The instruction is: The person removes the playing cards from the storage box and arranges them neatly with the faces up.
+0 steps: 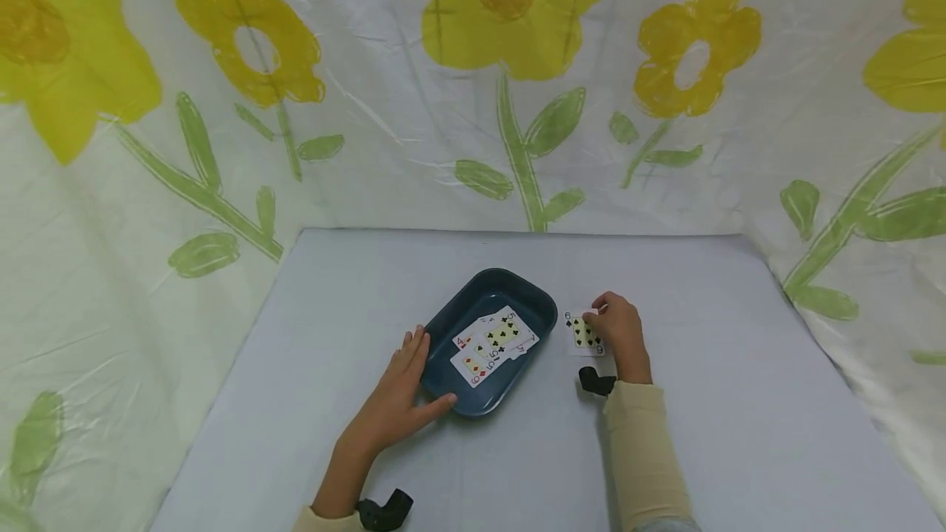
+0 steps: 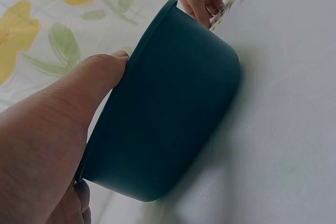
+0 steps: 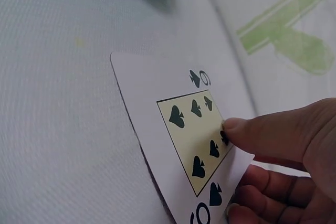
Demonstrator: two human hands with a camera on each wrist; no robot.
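Observation:
A six of spades playing card (image 1: 580,338) is pinched by my right hand (image 1: 623,337), to the right of a dark teal tray. In the right wrist view the thumb (image 3: 268,134) presses the card's face near its edge, and the other fingers are behind it. My left hand (image 1: 392,401) rests on the tray (image 1: 537,298), its straight fingers along the left rim and its thumb at the near end. Inside the tray lie several overlapping playing cards (image 1: 502,337), face up, among them a five of clubs and a six of diamonds.
Under everything is a table with a white cloth (image 1: 517,474). A white curtain with yellow flowers (image 1: 355,171) hangs behind the table and at its sides. Black wrist-worn devices show near the left wrist (image 1: 384,509) and the right wrist (image 1: 595,382).

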